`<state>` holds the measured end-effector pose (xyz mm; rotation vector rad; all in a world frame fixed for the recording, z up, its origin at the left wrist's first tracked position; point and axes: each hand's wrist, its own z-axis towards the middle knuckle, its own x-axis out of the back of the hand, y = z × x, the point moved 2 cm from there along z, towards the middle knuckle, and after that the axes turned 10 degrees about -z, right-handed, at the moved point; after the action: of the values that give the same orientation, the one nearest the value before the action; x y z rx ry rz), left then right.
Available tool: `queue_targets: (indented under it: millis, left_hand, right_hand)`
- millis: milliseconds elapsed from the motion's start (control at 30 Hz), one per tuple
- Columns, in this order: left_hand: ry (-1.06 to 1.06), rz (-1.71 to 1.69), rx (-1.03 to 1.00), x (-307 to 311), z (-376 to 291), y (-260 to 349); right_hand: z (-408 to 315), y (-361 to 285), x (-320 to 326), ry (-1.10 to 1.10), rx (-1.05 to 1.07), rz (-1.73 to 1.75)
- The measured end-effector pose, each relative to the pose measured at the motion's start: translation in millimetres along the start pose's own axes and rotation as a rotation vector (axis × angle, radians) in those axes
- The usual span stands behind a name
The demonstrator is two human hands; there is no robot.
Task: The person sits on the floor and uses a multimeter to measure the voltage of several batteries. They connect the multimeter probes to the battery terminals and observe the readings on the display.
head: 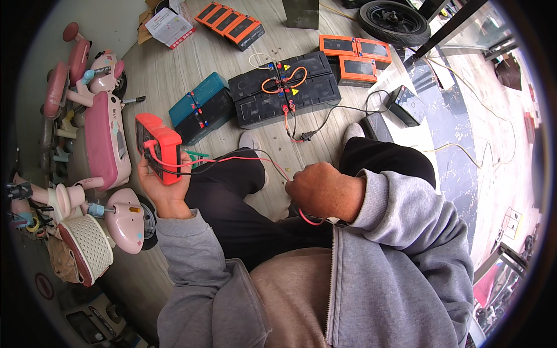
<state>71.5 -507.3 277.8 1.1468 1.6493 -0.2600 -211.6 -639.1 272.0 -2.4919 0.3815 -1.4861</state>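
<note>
My left hand [167, 191] holds up a red-cased multimeter [163, 139], its face turned away to the left. Red and black test leads [226, 161] run from the meter across to my right hand [326, 190], which is closed around them in a fist; the probe tips are hidden. Beyond my knees stands a block of black batteries [285, 93], joined by short orange cables [300, 75] at its middle terminals. From its front terminals, red and black wires lead to a black plug connector [307, 136]. Left of the block sits a teal-and-black battery pair [202, 108].
Orange-topped batteries stand in one row [230, 24] and one cluster [357, 61] farther off. A black charger [407, 104] and a tyred wheel [394, 21] are at the right. A pink electric scooter [102, 139] lines the left side. A printed sheet [167, 26] lies on a carton.
</note>
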Motion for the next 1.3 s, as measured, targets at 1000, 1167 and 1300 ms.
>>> queue_targets:
  millis: [1000,1167,1300]
  left_hand:
    - [0.015,-0.021,0.004,0.4,2.3,0.4]
    - [-0.019,0.003,0.021,-0.2,1.4,-1.7]
    - [0.004,0.018,-0.003,-0.2,0.6,-2.8]
  right_hand:
    - [1.1,-0.3,-1.1,0.011,0.009,-0.009]
    - [2.8,0.1,-3.3,-0.012,0.015,-0.025]
    - [3.1,-0.1,-3.4,-0.005,0.016,-0.019]
